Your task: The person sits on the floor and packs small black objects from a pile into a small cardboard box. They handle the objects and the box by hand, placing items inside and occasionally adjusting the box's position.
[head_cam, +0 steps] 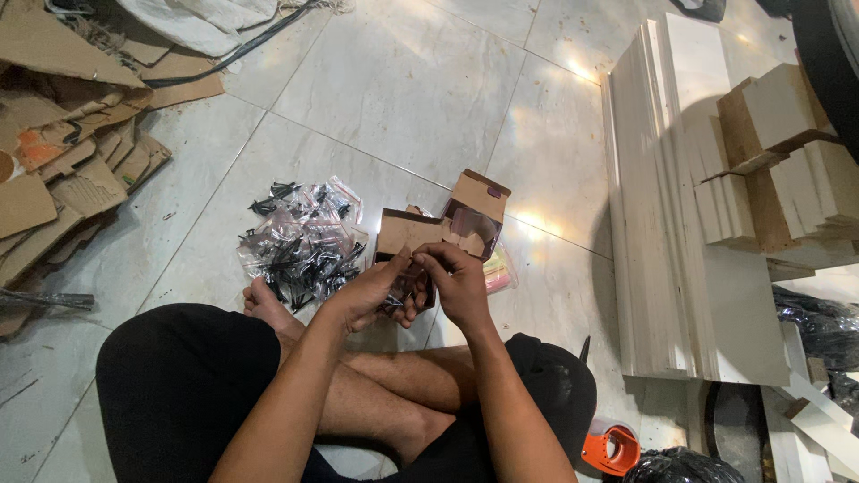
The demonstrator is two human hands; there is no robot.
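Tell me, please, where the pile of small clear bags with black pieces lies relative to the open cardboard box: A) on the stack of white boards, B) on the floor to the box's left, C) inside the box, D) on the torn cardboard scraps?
B: the pile of small clear bags lies on the tiled floor, left of the open cardboard box.

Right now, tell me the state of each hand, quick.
Left hand: fingers curled shut on a small clear bag of dark parts.
Right hand: pinching the top of the same bag, closed.
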